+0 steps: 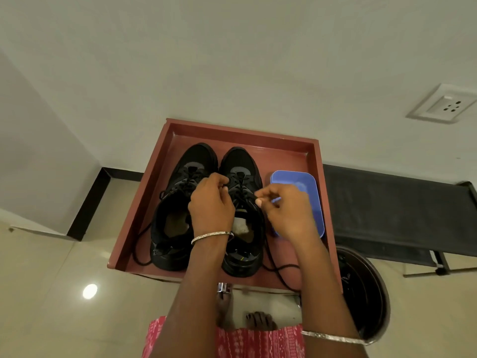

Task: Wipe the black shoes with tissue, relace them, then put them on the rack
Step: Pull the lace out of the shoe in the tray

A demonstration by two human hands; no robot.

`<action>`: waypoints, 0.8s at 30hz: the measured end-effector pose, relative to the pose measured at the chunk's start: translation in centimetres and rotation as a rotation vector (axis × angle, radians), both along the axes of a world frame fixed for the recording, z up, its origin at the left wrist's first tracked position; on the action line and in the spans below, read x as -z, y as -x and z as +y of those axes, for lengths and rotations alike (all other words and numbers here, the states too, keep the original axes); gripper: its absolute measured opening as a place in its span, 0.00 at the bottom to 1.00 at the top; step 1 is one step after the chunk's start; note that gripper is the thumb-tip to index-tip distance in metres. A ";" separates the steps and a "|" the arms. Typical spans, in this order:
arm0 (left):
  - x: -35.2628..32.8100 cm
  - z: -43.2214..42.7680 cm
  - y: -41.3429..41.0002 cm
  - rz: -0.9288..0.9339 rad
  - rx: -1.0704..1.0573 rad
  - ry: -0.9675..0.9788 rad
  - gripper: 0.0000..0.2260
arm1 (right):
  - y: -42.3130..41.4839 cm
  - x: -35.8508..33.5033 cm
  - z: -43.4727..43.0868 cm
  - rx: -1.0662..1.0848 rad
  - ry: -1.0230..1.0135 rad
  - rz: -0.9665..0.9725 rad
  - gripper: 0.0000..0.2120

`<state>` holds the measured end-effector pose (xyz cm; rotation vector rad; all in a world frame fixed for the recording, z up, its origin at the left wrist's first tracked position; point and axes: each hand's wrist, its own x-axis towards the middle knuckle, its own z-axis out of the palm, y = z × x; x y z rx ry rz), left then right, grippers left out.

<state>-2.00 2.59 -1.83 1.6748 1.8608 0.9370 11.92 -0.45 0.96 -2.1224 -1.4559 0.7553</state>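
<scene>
Black shoes (196, 157) sit together in a red tray (284, 156), blue box (296, 180) at right; left hand (210, 200) and right hand (286, 211) each pinch the lace (242, 188) of the right shoe (240, 160).

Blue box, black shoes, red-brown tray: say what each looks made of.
Blue box: likely plastic, smooth with soft glare on the lid. Black shoes: matte mesh-like fabric with greyer synthetic panels, apparently; woven cord laces. Tray: painted wood or plastic, even satin sheen; cannot tell which.

The left hand (210, 200) and right hand (286, 213) pinch a lace (244, 188) over one shoe (240, 161) in the tray (316, 182). The other shoe (196, 158) sits just left of the grip. A box (294, 179) lies just right of it.
</scene>
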 end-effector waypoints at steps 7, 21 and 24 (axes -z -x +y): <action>1.0 0.3 -0.2 0.017 0.077 0.186 0.08 | 1.1 3.9 3.0 0.000 -0.095 0.075 0.07; 1.5 0.3 0.0 -0.054 0.070 0.252 0.13 | 0.6 4.9 2.8 -0.218 -0.169 -0.114 0.11; 1.5 0.3 0.0 -0.053 0.078 0.262 0.13 | 0.1 4.6 2.4 -0.215 -0.181 0.002 0.11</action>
